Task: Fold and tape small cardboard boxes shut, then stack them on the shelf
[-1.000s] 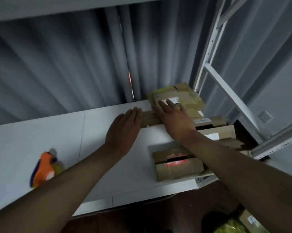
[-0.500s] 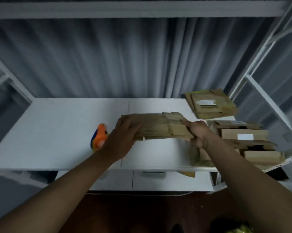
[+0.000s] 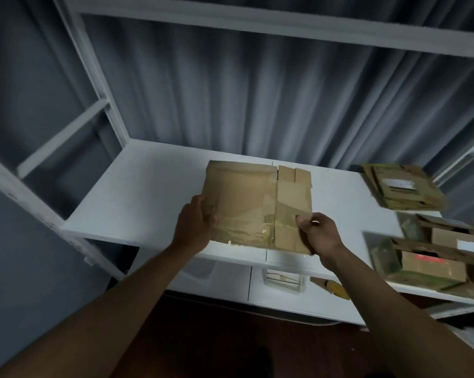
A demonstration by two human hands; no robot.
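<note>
A flattened brown cardboard box [image 3: 253, 203] with old tape strips on it is held up over the white shelf board [image 3: 137, 197], its broad face turned toward me. My left hand [image 3: 193, 227] grips its left edge. My right hand [image 3: 316, 234] pinches its lower right corner. The orange tape dispenser seen earlier is hidden from view now.
A pile of flattened boxes [image 3: 402, 186] lies at the back right of the shelf. Several other cardboard boxes [image 3: 435, 252] crowd the right end. White drawers [image 3: 216, 279] sit under the shelf, grey curtains hang behind, and white frame posts [image 3: 99, 88] rise on the left.
Both hands lifted the flattened box off the right-hand pile, brought it to the middle and tilted it up to face me. The view swung left.
</note>
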